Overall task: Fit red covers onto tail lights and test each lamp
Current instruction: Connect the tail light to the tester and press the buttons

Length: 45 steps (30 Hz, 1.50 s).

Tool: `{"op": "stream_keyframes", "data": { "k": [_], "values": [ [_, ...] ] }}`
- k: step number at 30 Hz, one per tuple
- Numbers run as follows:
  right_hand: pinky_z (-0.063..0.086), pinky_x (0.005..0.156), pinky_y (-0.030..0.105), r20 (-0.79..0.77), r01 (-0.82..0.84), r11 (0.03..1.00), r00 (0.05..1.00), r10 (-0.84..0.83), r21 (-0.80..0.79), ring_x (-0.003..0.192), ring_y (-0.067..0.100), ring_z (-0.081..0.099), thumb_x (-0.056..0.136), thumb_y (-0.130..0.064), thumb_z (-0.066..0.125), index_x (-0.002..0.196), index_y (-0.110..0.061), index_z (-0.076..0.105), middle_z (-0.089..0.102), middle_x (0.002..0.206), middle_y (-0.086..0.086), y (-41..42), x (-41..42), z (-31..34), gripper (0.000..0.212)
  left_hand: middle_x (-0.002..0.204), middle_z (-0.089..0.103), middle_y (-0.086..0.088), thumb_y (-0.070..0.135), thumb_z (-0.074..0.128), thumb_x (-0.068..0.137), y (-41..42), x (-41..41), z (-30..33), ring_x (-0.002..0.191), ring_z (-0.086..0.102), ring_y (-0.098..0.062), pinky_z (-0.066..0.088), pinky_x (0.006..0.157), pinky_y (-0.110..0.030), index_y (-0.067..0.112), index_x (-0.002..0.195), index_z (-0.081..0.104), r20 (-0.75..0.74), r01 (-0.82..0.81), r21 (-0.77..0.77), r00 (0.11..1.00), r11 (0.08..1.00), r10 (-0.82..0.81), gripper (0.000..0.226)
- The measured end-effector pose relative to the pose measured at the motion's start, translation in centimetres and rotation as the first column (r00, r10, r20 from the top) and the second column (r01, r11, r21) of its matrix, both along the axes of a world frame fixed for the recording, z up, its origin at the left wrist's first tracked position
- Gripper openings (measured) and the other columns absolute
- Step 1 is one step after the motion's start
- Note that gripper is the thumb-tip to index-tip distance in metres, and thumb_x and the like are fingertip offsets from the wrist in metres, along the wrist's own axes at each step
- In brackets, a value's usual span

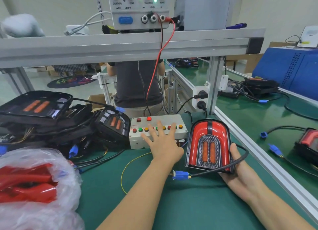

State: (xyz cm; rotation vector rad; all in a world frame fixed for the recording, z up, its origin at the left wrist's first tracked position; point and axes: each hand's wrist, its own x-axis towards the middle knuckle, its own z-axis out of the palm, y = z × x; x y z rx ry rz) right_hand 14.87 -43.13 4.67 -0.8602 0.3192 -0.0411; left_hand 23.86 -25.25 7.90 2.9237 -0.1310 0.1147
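Where the table's left edge runs, a plastic bag (34,186) holds red covers (25,186). Beside it lie uncovered lamps (68,121). Over the button box (158,131) the left hand (163,143) spreads its fingers wide. Near the right edge, the right hand (240,169) grips a covered tail light (209,145), rounded end pointing away, lengthwise.

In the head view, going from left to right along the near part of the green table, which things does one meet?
Plastic bag of red covers → left hand over the button box → blue connector → covered tail light → right hand holding it.
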Motion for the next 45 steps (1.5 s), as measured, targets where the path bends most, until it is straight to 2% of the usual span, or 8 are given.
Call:
{"op": "stream_keyframes", "data": {
  "k": [13, 18, 21, 25, 30, 34, 40, 45],
  "values": [
    [0.061, 0.071, 0.031, 0.011, -0.022, 1.000, 1.000, 0.022, 0.003, 0.087, 0.019, 0.074, 0.082, -0.049, 0.055, 0.107, -0.011, 0.072, 0.073, 0.108, 0.012, 0.20, -0.05, 0.40, 0.049, 0.159, -0.017, -0.004, 0.034, 0.061, 0.078, 0.05, 0.66, 0.31, 0.141, -0.016, -0.046, -0.006, 0.102, -0.074, 0.050, 0.146, 0.011, -0.080, -0.021, -0.023, 0.997, 1.000, 0.019, 0.085],
    [0.059, 0.084, 0.038, 0.015, 0.016, 1.000, 1.000, -0.016, 0.000, 0.083, 0.020, 0.074, 0.080, -0.048, 0.057, 0.092, -0.014, 0.080, 0.075, 0.102, 0.012, 0.04, 0.04, 0.14, 0.042, 0.159, -0.015, -0.005, 0.033, 0.062, 0.080, -0.12, 0.75, 0.26, 0.140, -0.017, -0.048, -0.002, 0.102, -0.075, 0.050, 0.145, 0.013, -0.081, -0.017, -0.008, 0.997, 1.000, 0.016, 0.084],
    [0.061, 0.074, 0.034, 0.029, 0.011, 1.000, 1.000, -0.011, 0.002, 0.079, 0.019, 0.074, 0.078, -0.047, 0.058, 0.084, -0.016, 0.081, 0.076, 0.099, 0.011, 0.02, 0.04, 0.09, 0.039, 0.158, -0.016, -0.005, 0.027, 0.063, 0.080, -0.26, 0.76, 0.36, 0.140, -0.018, -0.049, 0.001, 0.102, -0.076, 0.050, 0.145, 0.014, -0.092, -0.014, -0.023, 0.996, 1.000, 0.011, 0.084],
    [0.061, 0.074, 0.036, 0.031, -0.003, 1.000, 1.000, 0.003, 0.006, 0.082, 0.021, 0.074, 0.080, -0.047, 0.057, 0.089, -0.013, 0.080, 0.075, 0.102, 0.013, 0.02, -0.08, 0.18, 0.042, 0.158, -0.016, -0.005, 0.024, 0.065, 0.081, -0.44, 0.79, 0.53, 0.140, -0.017, -0.048, 0.004, 0.103, -0.075, 0.049, 0.145, 0.016, -0.100, -0.027, -0.048, 0.995, 0.998, 0.022, 0.085],
    [0.061, 0.065, 0.033, 0.044, -0.015, 1.000, 0.999, 0.016, -0.027, 0.086, 0.023, 0.073, 0.085, -0.049, 0.053, 0.109, -0.012, 0.073, 0.074, 0.105, 0.013, 0.02, -0.10, 0.15, 0.049, 0.158, -0.014, -0.005, 0.024, 0.063, 0.082, -0.39, 0.70, 0.64, 0.140, -0.016, -0.048, 0.006, 0.103, -0.075, 0.048, 0.145, 0.016, -0.100, -0.023, -0.045, 0.995, 0.999, 0.018, 0.083],
    [0.059, 0.059, 0.029, 0.062, 0.016, 0.999, 0.998, -0.014, -0.035, 0.078, 0.019, 0.074, 0.082, -0.050, 0.055, 0.090, -0.019, 0.081, 0.076, 0.095, 0.008, 0.00, -0.23, 0.02, 0.041, 0.158, -0.012, -0.004, 0.025, 0.062, 0.083, -0.26, 0.61, 0.75, 0.140, -0.014, -0.048, 0.008, 0.103, -0.075, 0.048, 0.145, 0.017, -0.094, -0.016, -0.040, 0.996, 0.999, 0.012, 0.080],
    [0.060, 0.070, 0.034, 0.055, 0.033, 0.998, 0.998, -0.030, -0.061, 0.077, 0.018, 0.074, 0.080, -0.051, 0.056, 0.082, -0.019, 0.081, 0.077, 0.093, 0.008, 0.01, -0.21, -0.14, 0.041, 0.158, -0.013, -0.003, 0.022, 0.061, 0.083, -0.27, 0.60, 0.73, 0.141, -0.014, -0.046, 0.006, 0.104, -0.074, 0.049, 0.145, 0.016, -0.091, -0.027, -0.032, 0.996, 0.999, 0.024, 0.081],
    [0.055, 0.078, 0.037, 0.047, 0.030, 0.998, 0.999, -0.028, -0.055, 0.087, 0.022, 0.074, 0.081, -0.049, 0.055, 0.088, -0.016, 0.080, 0.075, 0.103, 0.011, 0.03, -0.09, -0.03, 0.043, 0.159, -0.013, -0.002, 0.032, 0.063, 0.081, -0.19, 0.59, 0.79, 0.143, -0.015, -0.040, -0.001, 0.105, -0.072, 0.049, 0.145, 0.019, -0.047, -0.025, -0.004, 0.999, 1.000, 0.025, 0.079]
  ]
}}
